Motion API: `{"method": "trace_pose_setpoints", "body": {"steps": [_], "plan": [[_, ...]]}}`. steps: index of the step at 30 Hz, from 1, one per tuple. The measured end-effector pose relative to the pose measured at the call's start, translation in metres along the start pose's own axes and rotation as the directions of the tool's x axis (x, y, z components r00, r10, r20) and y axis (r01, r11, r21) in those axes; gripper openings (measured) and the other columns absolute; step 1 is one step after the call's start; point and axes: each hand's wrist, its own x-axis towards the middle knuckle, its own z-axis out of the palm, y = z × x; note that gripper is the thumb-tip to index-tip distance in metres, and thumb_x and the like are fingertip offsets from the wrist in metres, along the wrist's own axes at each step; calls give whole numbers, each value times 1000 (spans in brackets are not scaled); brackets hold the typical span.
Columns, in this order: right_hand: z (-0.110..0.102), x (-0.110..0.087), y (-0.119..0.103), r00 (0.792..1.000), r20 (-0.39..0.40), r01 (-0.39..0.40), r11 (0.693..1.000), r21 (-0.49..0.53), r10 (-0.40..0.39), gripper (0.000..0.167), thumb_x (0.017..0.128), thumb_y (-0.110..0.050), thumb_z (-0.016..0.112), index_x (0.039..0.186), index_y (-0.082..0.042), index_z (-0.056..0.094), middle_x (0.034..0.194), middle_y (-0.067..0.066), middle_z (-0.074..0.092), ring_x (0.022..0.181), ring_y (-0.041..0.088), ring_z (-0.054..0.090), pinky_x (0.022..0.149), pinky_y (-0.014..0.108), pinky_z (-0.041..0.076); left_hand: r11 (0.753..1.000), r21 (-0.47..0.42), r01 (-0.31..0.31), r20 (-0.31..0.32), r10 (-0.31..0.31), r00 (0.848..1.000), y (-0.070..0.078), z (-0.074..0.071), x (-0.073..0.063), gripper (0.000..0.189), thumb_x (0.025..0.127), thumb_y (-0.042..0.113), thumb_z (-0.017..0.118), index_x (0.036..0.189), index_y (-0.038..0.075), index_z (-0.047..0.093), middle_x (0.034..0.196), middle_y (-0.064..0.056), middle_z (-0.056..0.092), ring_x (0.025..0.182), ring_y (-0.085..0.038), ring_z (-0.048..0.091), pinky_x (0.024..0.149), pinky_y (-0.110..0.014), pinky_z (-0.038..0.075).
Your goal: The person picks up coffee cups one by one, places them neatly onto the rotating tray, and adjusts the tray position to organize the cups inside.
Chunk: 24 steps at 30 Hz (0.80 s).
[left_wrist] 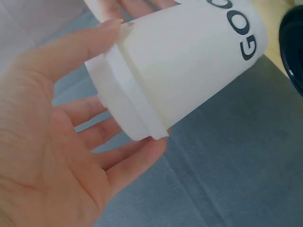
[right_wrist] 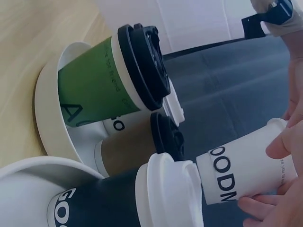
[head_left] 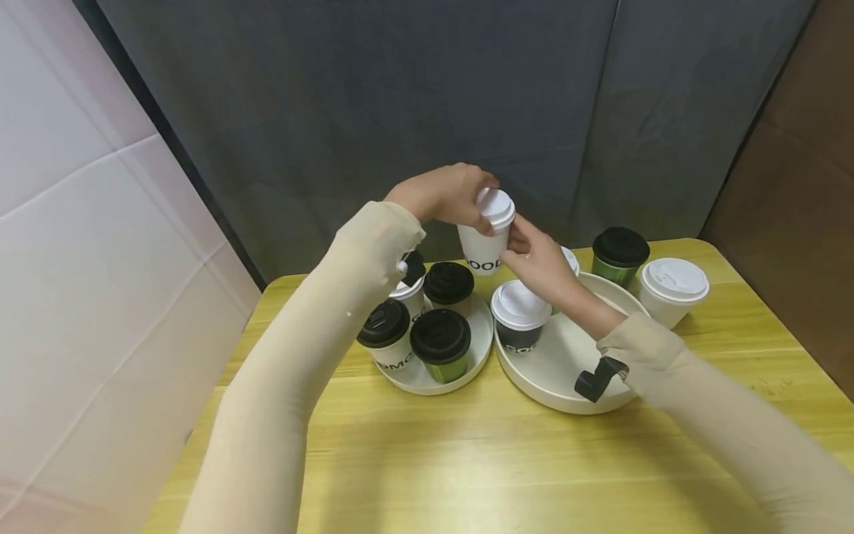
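Note:
Both hands hold one white paper coffee cup [head_left: 472, 245] with a white lid, upright above the back of the table. My left hand [head_left: 445, 194] comes from above and grips the lid rim; the left wrist view shows thumb and fingers on opposite sides of the lid [left_wrist: 125, 94]. Lower down, my right hand [head_left: 542, 265] holds the cup's side between thumb and fingers, as the right wrist view also shows. Nearest below the right hand is a dark cup with a white lid [head_left: 520, 315].
A round white plate [head_left: 427, 387] at left bears several black-lidded cups and a white-lidded one. The larger round tray [head_left: 574, 400] holds the dark cup and another white-lidded cup, partly hidden. Right of it are a green cup [head_left: 615, 271] and a white cup [head_left: 672, 291].

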Motion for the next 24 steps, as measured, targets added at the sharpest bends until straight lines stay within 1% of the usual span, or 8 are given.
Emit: {"method": "trace_pose_setpoints", "body": {"steps": [3, 7, 10, 12, 19, 21, 24], "plan": [[-1, -4, -4, 999, -27, 39, 999, 7, -39, 68, 93, -15, 55, 156, -18, 30, 144, 14, 56, 128, 30, 59, 106, 47, 49, 1000, -17, -16, -20, 16, 1000, -2, -3, -4, 76, 81, 43, 76, 145, 13, 49, 140, -6, 58, 112, -19, 61, 97, -34, 52], [-3, -11, -9, 998, -47, 34, 999, 12, -33, 68, 93, -16, 57, 156, -20, 31, 147, 12, 54, 132, 29, 56, 108, 46, 48, 999, -13, -33, -36, 32, 999, -2, -6, -9, 77, 80, 45, 76, 145, 14, 50, 142, -5, 56, 114, -19, 59, 98, -35, 51], [-4, -14, -13, 999, -43, 20, 1000, 12, -20, 71, 93, -15, 56, 157, -18, 27, 150, 12, 50, 136, 28, 53, 108, 45, 48, 999, 20, -40, -53, 41, 998, 0, -6, -13, 77, 80, 45, 76, 145, 14, 50, 142, -5, 56, 115, -20, 59, 98, -36, 51], [-5, -17, -14, 999, -38, 27, 999, 23, -26, 72, 92, -12, 55, 158, -17, 25, 151, 12, 49, 137, 28, 51, 108, 44, 49, 998, 48, -46, -67, 49, 997, 2, -7, -15, 77, 79, 46, 76, 144, 15, 50, 140, -6, 57, 115, -20, 59, 98, -36, 51], [-13, -30, -16, 995, -60, 88, 994, 67, -84, 74, 90, -8, 53, 157, -21, 27, 150, 11, 49, 137, 27, 52, 106, 44, 49, 989, 123, -78, -126, 93, 988, 13, -10, -25, 76, 77, 51, 75, 142, 18, 53, 135, -5, 59, 111, -20, 60, 92, -36, 53], [-16, -35, -18, 993, -72, 103, 992, 76, -97, 73, 90, -6, 53, 157, -22, 28, 150, 10, 50, 136, 26, 53, 104, 39, 51, 987, 138, -85, -139, 105, 985, 18, -11, -28, 76, 77, 53, 74, 142, 19, 54, 134, -4, 59, 111, -20, 60, 91, -36, 53], [-20, -44, -20, 991, -86, 114, 989, 92, -106, 73, 89, -5, 52, 156, -22, 29, 148, 10, 51, 134, 25, 54, 96, 23, 52, 984, 154, -95, -156, 119, 981, 26, -12, -33, 75, 77, 55, 73, 141, 20, 55, 133, -4, 60, 108, -20, 60, 89, -36, 53]]}}
